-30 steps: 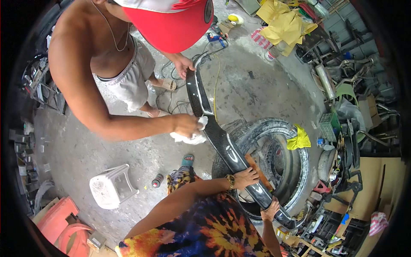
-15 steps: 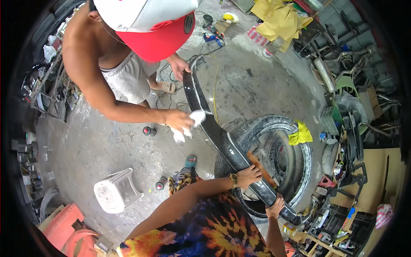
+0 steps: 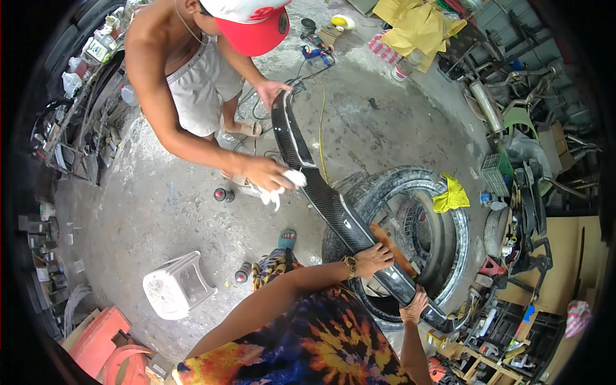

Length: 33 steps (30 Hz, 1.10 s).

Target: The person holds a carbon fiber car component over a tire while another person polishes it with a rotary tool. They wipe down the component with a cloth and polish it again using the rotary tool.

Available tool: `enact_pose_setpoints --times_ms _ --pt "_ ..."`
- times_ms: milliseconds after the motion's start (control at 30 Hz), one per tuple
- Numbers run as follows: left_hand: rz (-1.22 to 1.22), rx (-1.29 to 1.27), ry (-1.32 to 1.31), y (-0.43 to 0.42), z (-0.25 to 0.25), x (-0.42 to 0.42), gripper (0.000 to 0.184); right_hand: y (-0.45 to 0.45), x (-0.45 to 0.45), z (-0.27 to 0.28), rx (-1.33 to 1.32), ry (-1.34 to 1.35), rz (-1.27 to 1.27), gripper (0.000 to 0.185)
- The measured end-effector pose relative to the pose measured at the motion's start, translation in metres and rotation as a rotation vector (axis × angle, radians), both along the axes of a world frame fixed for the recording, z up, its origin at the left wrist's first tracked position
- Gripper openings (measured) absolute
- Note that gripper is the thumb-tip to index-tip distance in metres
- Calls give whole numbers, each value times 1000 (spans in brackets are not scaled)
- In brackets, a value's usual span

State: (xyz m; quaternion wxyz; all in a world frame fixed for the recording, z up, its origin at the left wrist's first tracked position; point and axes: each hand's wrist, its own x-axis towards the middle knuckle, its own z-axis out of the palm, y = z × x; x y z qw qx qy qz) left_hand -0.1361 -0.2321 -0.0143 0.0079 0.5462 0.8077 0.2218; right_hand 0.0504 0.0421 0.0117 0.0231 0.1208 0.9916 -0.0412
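A long, curved, glossy black carbon-fibre car panel [image 3: 326, 196] runs diagonally across the view, its lower part over a stack of tyres [image 3: 463, 244]. My left hand [image 3: 374, 260], below a gold wristwatch [image 3: 349, 266], is closed over the panel's upper edge. Close to the panel's lower end, my right hand [image 3: 414, 305] grips it from the near side. Opposite me stands a co-worker in a red and white cap [image 3: 256, 29]. One of that person's hands [image 3: 273, 93] supports the far end, while the other presses a white cloth [image 3: 294, 179] against the panel's middle.
A white plastic stool [image 3: 176, 285] and two dark bottles [image 3: 222, 195] with red markings stand on the concrete floor. A yellow cloth [image 3: 452, 194] hangs on the tyres. A blue power tool [image 3: 317, 55] and cables lie beyond the co-worker. Car parts and clutter line both sides.
The co-worker's head and torso have shifted back and upward in view. The cloth hand stays near the panel's middle, and that person's far hand has loosened. My hands keep their places.
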Motion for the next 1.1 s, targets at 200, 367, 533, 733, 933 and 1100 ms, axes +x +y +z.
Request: enact_pose_setpoints --times_ms 200,367,533,733,933,1100 --pt "14 -17 6 1 -3 2 88 -5 -2 3 17 26 8 92" --pt "12 -12 -35 -1 -1 1 82 -8 -3 6 -7 11 -3 87" --pt "8 20 -51 -3 -7 1 83 -9 -2 4 12 24 18 85" --pt "13 75 -88 0 -1 2 80 -5 -3 9 21 -4 9 89" --pt "6 0 -70 2 -3 4 78 -5 -4 8 -7 8 11 89" --pt "31 49 29 3 -6 3 82 -4 -2 4 -13 12 -12 90"
